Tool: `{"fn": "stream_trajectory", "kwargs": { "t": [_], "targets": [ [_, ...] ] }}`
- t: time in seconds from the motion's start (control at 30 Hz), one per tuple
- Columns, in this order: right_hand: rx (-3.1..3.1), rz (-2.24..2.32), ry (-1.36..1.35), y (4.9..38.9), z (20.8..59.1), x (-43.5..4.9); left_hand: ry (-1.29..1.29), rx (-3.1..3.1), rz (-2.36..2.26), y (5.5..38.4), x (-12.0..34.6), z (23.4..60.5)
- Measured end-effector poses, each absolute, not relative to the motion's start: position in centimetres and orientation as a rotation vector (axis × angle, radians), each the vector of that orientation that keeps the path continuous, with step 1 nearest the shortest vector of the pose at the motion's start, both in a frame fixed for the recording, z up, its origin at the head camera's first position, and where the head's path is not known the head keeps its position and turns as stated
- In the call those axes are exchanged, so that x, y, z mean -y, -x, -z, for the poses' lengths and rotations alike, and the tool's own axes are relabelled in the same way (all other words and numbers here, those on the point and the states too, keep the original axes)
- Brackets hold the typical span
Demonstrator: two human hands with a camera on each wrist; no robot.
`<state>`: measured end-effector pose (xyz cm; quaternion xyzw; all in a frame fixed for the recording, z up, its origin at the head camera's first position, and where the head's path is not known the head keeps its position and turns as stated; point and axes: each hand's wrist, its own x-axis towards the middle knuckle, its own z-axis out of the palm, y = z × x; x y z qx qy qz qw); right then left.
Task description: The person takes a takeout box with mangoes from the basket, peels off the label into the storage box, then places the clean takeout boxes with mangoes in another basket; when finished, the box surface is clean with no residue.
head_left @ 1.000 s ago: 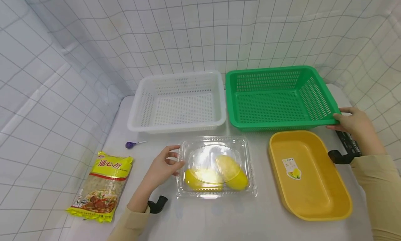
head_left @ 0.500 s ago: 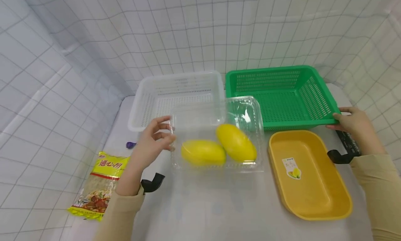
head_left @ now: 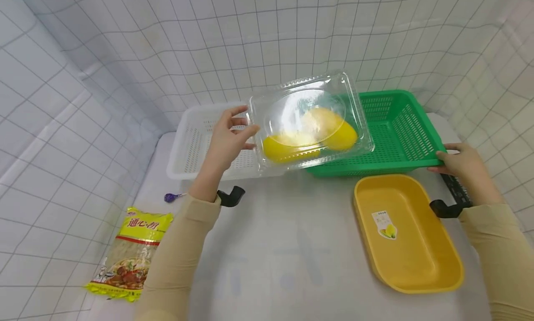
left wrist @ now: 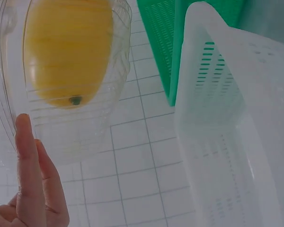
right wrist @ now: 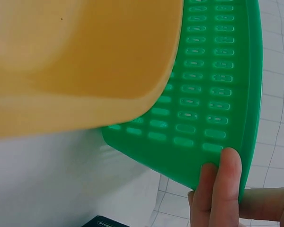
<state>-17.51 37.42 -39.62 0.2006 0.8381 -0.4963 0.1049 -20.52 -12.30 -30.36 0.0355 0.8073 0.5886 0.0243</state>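
My left hand (head_left: 229, 138) pinches the left edge of a clear plastic clamshell box (head_left: 308, 158). Two yellow mangoes (head_left: 340, 136) lie inside it, and one mango (left wrist: 68, 52) shows close up in the left wrist view. The box is raised and tilted, overlapping the right part of the white basket (head_left: 179, 149) and the left part of the green basket (head_left: 400, 163) in the head view. At the green basket's front right corner, my right hand (head_left: 463, 165) grips the rim between thumb and fingers; the right wrist view shows fingers (right wrist: 227, 184) against its outer wall.
In front of the green basket stands a yellow tub (head_left: 410, 247) with a sticker inside. A purple lollipop (head_left: 171, 197) and a bag of pasta (head_left: 129, 256) lie on the left. Under my right wrist is a black box (head_left: 456, 189). Gridded cloth (head_left: 267, 42) walls the back and sides.
My left hand has lifted the clamshell box with the mangoes off the table and carried it away from me, up over the two baskets. My right hand stays on the green rim.
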Motion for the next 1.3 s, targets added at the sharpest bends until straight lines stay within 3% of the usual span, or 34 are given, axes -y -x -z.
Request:
{"fn": "stream_trajectory", "kwargs": {
  "t": [0.3, 0.63, 0.93, 1.3],
  "targets": [
    [-2.535, 1.353, -0.541, 17.3, 39.4, -37.5, -0.091, -2.326, -1.877, 25.0, 7.1, 32.0],
    [-2.523, 1.369, -0.581, 17.2, 39.9, -37.2, -0.132, -2.39, -1.705, 27.5, 0.9, 35.2],
    [-2.524, 1.409, -0.617, 17.2, 40.0, -36.9, -0.163, -2.612, -1.339, 27.8, -1.7, 37.8],
    [-2.532, 1.409, -0.587, 17.3, 40.0, -37.0, -0.181, -2.703, -1.102, 27.6, -2.7, 37.9]
  ]
}}
